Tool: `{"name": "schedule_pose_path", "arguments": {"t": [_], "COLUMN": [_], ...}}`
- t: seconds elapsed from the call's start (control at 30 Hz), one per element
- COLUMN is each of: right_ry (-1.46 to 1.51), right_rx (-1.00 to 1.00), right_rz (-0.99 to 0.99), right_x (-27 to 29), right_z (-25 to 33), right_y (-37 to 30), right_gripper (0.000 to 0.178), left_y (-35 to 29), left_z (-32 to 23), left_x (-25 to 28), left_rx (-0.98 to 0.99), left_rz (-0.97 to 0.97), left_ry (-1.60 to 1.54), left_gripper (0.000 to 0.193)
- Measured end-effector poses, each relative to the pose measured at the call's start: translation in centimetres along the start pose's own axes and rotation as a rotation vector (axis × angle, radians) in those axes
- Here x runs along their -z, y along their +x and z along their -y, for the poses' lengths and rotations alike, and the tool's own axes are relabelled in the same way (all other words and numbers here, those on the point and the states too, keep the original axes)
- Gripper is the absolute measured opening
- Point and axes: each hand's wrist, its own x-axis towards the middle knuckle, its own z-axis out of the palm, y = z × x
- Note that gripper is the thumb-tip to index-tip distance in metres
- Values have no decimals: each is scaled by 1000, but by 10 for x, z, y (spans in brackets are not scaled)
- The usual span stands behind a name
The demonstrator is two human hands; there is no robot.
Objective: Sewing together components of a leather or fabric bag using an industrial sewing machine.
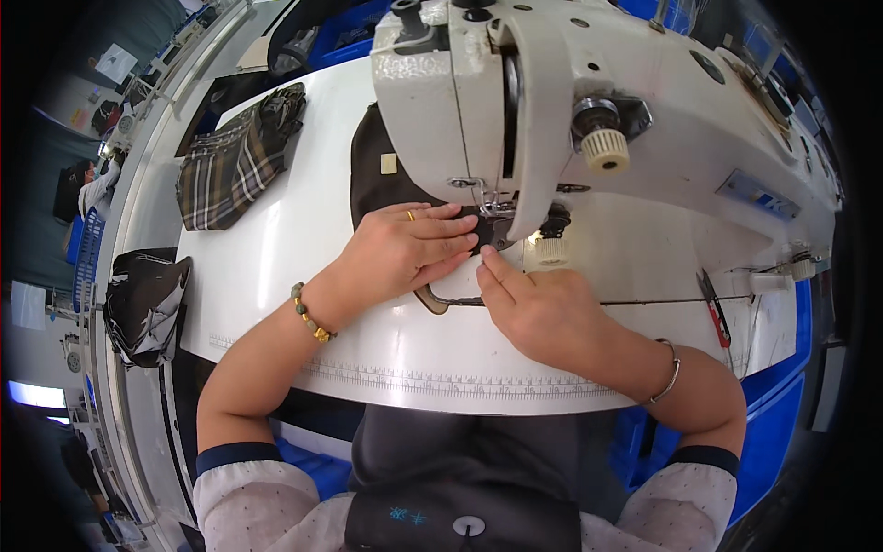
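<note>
My left hand (405, 247) lies palm down with its fingers stretched out on a dark brown flat piece (372, 170), pressing it to the table beside the presser foot (497, 210). The piece looks like leather or coated cloth and bears a small cream patch (388, 164). It runs partly under the sewing machine's (418, 106) head. Opposite, my right hand (543, 308) reaches in from the right. Two of its fingers point at the piece's edge by the foot, slightly apart, and the others are bent under and partly hidden.
Plaid folded cloth (230, 175) lies at the table's left, and a dark and silvery bundle (147, 304) sits beyond the edge. Red-handled snips (715, 308) rest at the right. A printed ruler strip (441, 382) follows the near edge of the white table (276, 267). Blue bins (773, 442) stand lower right.
</note>
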Motion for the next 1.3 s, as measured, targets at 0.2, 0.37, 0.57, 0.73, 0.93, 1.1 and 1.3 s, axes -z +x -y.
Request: {"name": "schedule_pose_path", "arguments": {"t": [0.2, 0.37, 0.57, 0.73, 0.93, 1.1, 1.3], "right_ry": [15, 56, -22, -17, 15, 8, 547], "right_rx": [-34, -111, -258, -264, -308, -312, -540], "right_rz": [-14, -43, 21, 7, 14, 26, 92], "right_x": [1, 3, 4, 1, -1, 5, 17], "right_z": [0, -6, -22, -20, -24, -24, -14], "right_y": [-1, 0, 0, 0, 0, 7, 11], "right_gripper": [25, 19, 9, 9, 15, 11, 20], "left_y": [-2, 3, 0, 2, 10, 12, -14], "left_z": [-6, -36, -69, -61, -54, -54, -60], "left_x": [0, 0, -9, -14, -16, -14, -14], "left_rx": [85, 165, 174, 156, 167, 196, 121], "left_rz": [34, 83, 124, 79, 50, 36, 93], "left_ry": [89, 229, 315, 356, 375, 341, 466], "left_gripper": [22, 29, 39, 37, 33, 29, 25]}}
